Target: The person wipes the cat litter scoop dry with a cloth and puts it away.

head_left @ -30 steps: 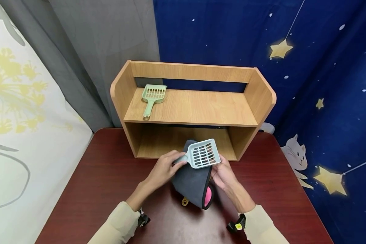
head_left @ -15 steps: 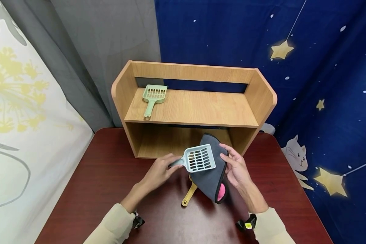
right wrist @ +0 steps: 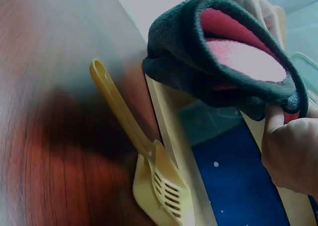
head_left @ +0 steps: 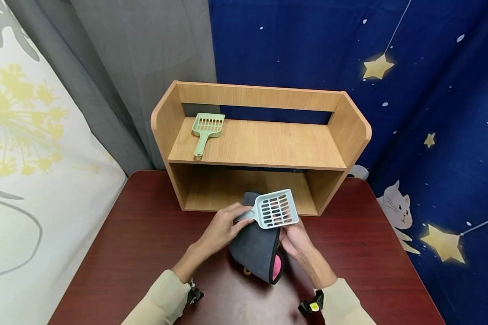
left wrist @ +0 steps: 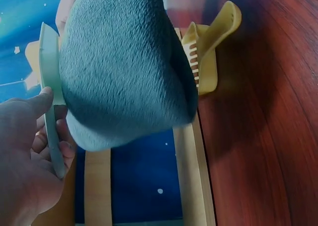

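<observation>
In the head view, at half past ten from the blue scoop (head_left: 261, 211), a green scoop (head_left: 207, 130) lies on the shelf's (head_left: 272, 146) upper board. At half past eight the left hand (head_left: 227, 224) pinches the blue scoop's handle, holding it over the cloth — probably light, stiff plastic, so the handle is the sensible grip. At seven o'clock a yellow scoop (right wrist: 147, 149) rests on the bench (head_left: 146, 253), mostly hidden from the head; it too should lift easiest by its handle. The grey, pink-lined cloth (head_left: 254, 253), also toward seven, looks soft and floppy — best held near its edge, where the right hand (head_left: 297, 239), at five o'clock, grips it.
</observation>
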`<state>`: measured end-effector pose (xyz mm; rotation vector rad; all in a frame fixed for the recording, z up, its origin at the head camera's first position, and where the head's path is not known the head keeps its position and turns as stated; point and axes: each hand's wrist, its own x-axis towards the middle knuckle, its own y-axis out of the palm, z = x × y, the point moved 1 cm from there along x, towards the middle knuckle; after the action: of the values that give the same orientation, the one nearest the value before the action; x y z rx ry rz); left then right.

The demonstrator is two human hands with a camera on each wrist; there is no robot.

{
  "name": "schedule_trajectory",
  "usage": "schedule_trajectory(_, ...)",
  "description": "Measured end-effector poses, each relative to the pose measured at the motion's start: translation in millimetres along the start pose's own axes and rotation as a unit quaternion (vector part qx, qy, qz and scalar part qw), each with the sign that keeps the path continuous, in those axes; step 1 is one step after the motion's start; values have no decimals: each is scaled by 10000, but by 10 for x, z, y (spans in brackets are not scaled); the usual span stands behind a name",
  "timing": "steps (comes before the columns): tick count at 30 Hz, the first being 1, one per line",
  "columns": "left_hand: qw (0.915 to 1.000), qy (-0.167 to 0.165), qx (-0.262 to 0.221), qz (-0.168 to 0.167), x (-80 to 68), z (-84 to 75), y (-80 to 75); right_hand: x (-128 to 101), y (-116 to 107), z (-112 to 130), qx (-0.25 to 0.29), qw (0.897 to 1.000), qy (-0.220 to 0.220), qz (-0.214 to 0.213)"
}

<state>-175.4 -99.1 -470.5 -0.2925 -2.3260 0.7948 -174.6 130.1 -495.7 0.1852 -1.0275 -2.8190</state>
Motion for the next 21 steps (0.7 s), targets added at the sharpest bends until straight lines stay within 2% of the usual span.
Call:
schedule_trajectory(5,9999,120,22,-30,-20,38,-31,32,-117,222,-359,9992,-45,152)
schedule_trajectory(10,9999,162,1,46,-21,69,-71,44,-242,544,-484,9971,-378,451)
schedule_trajectory(13,9996,173,186,122,-18,83,-84,31,-284,693,-552,9959,-524,481)
schedule_trajectory(21,9973,-12,665,312,-17,118,-109,-24,-324,840,-772,9945,-595,380)
